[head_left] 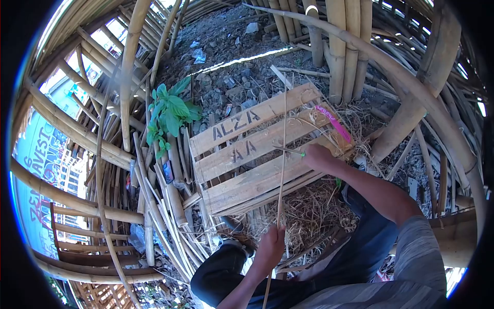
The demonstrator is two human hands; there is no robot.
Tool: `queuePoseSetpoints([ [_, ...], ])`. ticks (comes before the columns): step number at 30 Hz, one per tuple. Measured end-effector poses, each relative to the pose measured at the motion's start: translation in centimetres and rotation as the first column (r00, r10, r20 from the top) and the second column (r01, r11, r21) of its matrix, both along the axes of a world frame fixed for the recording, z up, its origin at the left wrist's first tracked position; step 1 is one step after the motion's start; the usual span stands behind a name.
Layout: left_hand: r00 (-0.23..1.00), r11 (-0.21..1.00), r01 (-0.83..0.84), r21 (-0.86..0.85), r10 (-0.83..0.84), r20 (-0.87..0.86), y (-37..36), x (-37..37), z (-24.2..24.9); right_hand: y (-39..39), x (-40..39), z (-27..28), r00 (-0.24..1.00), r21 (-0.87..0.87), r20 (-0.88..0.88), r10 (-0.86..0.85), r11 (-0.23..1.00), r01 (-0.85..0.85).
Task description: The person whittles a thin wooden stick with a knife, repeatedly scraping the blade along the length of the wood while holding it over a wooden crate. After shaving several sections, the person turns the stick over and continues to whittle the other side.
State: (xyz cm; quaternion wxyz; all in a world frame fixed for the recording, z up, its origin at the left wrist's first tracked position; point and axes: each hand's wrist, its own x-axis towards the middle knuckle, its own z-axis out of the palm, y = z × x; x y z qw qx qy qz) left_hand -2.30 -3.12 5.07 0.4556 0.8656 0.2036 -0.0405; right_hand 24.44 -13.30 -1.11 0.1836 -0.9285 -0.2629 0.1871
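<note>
My left hand is closed around a long, thin bamboo strip. The strip runs lengthwise away from me, across the face of a wooden crate. My right hand grips a knife, with a bit of green showing at its handle. The narrow blade points left and crosses the strip in this view. Black lettering marks the crate's slats, and a pink tag lies along its right end. Most of the knife's handle is hidden in my fist.
Shavings cover the ground between my legs and the crate. Cut bamboo strips lean at the left, near a leafy green plant. Thick bamboo poles stand at the back right, and a bamboo lattice borders the left side.
</note>
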Motion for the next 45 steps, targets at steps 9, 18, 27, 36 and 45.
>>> queuePoseSetpoints([
  [9,1.000,0.997,0.021,0.071,-0.022,0.020,0.7,-0.3,-0.6,2.2,-7.2,1.4,0.974,0.018,-0.077,0.214,0.977,-0.213],
  [18,0.995,0.991,-0.042,-0.130,0.029,-0.096,1.0,0.1,-0.3,1.8,-8.4,1.0,0.925,0.087,-0.035,0.378,0.923,-0.374],
  [27,0.999,0.997,-0.038,-0.064,0.037,-0.023,1.5,0.3,-1.4,2.7,-4.3,0.4,0.982,0.091,0.105,0.155,0.982,-0.165],
  [36,0.999,0.994,-0.039,-0.105,0.037,-0.028,1.4,0.2,-0.8,2.0,-5.6,2.5,0.985,0.055,-0.082,0.151,0.988,-0.147],
  [45,1.000,0.992,-0.013,-0.125,0.011,-0.019,1.3,-0.5,-1.8,1.1,-0.8,2.0,0.996,0.019,0.089,0.013,1.000,-0.015],
])
